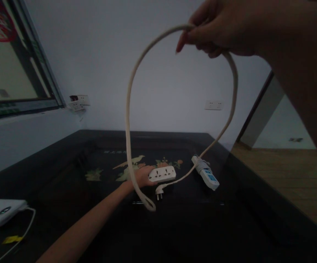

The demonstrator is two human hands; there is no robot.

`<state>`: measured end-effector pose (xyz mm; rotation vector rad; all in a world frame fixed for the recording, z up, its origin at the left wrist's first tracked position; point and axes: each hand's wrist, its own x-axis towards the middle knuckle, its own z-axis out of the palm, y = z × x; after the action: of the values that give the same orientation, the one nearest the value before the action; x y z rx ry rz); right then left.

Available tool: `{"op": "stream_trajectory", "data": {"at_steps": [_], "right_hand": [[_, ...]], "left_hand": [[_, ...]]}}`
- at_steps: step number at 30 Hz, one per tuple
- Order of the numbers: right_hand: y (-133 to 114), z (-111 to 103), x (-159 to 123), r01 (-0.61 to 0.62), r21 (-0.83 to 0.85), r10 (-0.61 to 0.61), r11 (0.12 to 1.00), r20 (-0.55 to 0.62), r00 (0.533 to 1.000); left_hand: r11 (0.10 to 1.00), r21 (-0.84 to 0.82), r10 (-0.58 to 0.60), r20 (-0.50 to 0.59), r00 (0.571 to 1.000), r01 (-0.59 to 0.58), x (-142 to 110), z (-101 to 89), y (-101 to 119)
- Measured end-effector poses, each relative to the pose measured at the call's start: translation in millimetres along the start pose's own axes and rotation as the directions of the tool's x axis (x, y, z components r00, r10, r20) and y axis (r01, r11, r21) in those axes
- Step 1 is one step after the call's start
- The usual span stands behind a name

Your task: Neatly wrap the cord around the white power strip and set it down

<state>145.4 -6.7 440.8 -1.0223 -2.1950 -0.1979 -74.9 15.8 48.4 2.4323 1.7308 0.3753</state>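
Note:
My left hand [143,176] is closed around the left end of a white power strip [162,174] over the dark table. Raised high at the upper right, my right hand [213,31] pinches the strip's thick white cord [128,109], which hangs in one big loop. A folded bend of the cord dangles just left of the plug. The plug [160,190], with its metal pins showing, is at the cord's end just below the strip. Where the cord joins the strip is hidden by my left hand.
A second power strip [210,179] with blue sockets and its cord wound round it lies on the dark table [175,233] to the right. At left are a white device [3,212] with a cable and a yellow scrap [12,239]. Wall sockets [214,105] are behind.

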Motion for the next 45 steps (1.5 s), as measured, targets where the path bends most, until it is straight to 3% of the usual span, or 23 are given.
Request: {"op": "stream_trajectory", "data": {"at_steps": [3, 6, 8, 11, 16, 22, 24, 27, 29, 34, 39, 44, 45], "right_hand": [[15, 9, -14, 0.059, -0.198, -0.029, 0.978, 0.153, 0.988], [20, 20, -38, 0.024, -0.178, 0.028, 0.984, 0.286, 0.958], [21, 27, -55, 0.01, -0.127, 0.036, 0.992, 0.359, 0.933], [25, 38, -78, 0.033, 0.047, -0.052, 0.998, 0.469, 0.882], [39, 61, -114, 0.035, 0.221, -0.144, 0.975, 0.503, 0.852], [78, 102, -176, -0.159, 0.192, 0.007, 0.968, 0.615, 0.788], [93, 115, -201, -0.251, 0.187, 0.066, 0.95, 0.664, 0.745], [110, 130, -239, -0.444, 0.168, 0.183, 0.88, 0.743, 0.644], [115, 138, -262, -0.509, 0.175, 0.221, 0.842, 0.75, 0.623], [113, 157, -297, -0.545, 0.174, 0.274, 0.82, 0.716, 0.641], [110, 177, -313, -0.598, 0.199, 0.382, 0.776, 0.607, 0.697], [123, 176, -322, -0.711, 0.324, 0.583, 0.624, 0.412, 0.7], [128, 173, -323, -0.715, 0.305, 0.616, 0.629, 0.364, 0.698]], "left_hand": [[1.0, 0.023, -0.011, -0.006, 1.0, 0.011, 0, 6.2, -4], [0.999, 0.04, -0.006, 0.001, 1.0, 0.006, 1, 12.1, -11], [0.999, 0.05, -0.005, 0.003, 1.0, 0.005, 1, 15.8, -15], [0.998, 0.066, -0.006, -0.003, 1.0, 0.006, 1, 20.5, -19], [0.997, 0.082, 0.003, -0.002, 1.0, -0.003, -1, 23.9, -22], [0.997, 0.066, 0.044, 0.025, 0.999, -0.045, 2, 24.8, -25], [0.996, 0.056, 0.065, 0.036, 0.997, -0.067, 3, 25.5, -27], [0.995, 0.035, 0.097, 0.047, 0.994, -0.098, 4, 26.0, -29], [0.992, 0.018, 0.121, 0.052, 0.991, -0.122, 4, 24.6, -30], [0.988, -0.018, 0.153, 0.002, 0.988, -0.153, -3, 10.6, -31], [0.989, -0.036, 0.142, -0.092, 0.985, -0.146, -33, -6.1, -33], [0.941, -0.11, 0.325, 0.039, 0.945, -0.319, -74, -3.5, -11], [0.933, -0.104, 0.353, 0.077, 0.932, -0.345, -79, -1.2, -5]]}}
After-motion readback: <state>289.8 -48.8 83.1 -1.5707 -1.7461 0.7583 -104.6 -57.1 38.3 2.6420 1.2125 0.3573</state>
